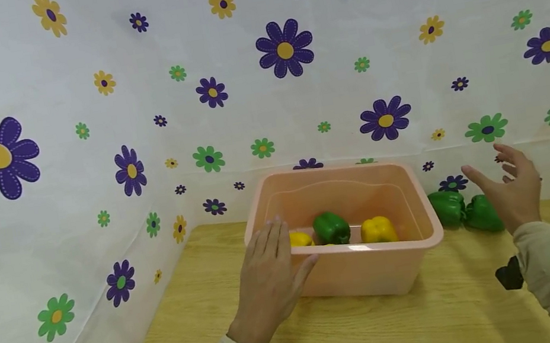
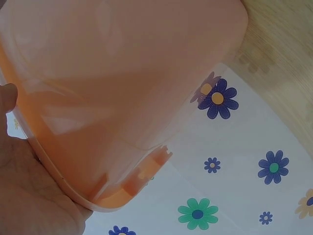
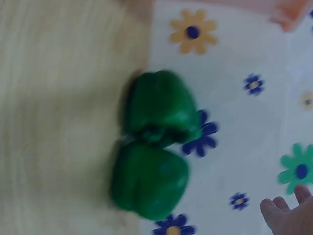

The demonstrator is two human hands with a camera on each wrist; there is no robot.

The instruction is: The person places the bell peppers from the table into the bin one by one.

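Note:
A pink plastic bin (image 1: 355,269) stands on the table in the head view. Inside it lie a green bell pepper (image 1: 331,228), a yellow bell pepper (image 1: 378,230) and more yellow ones partly hidden by the front rim. My left hand (image 1: 267,275) rests on the bin's front left rim, fingers straight, thumb pointing right. The left wrist view has its palm (image 2: 39,191) against the rim. To the right of the bin, two green bell peppers (image 3: 161,107) (image 3: 149,181) touch each other. Near them my right hand (image 1: 515,190) is raised, holding nothing, its fingers apart and loosely bent.
The wooden table (image 1: 387,333) ends at a flower-printed white sheet (image 1: 232,40) behind and a similar sheet (image 1: 63,229) on the left. A small black item (image 1: 510,274) shows beside the right sleeve; its kind is unclear.

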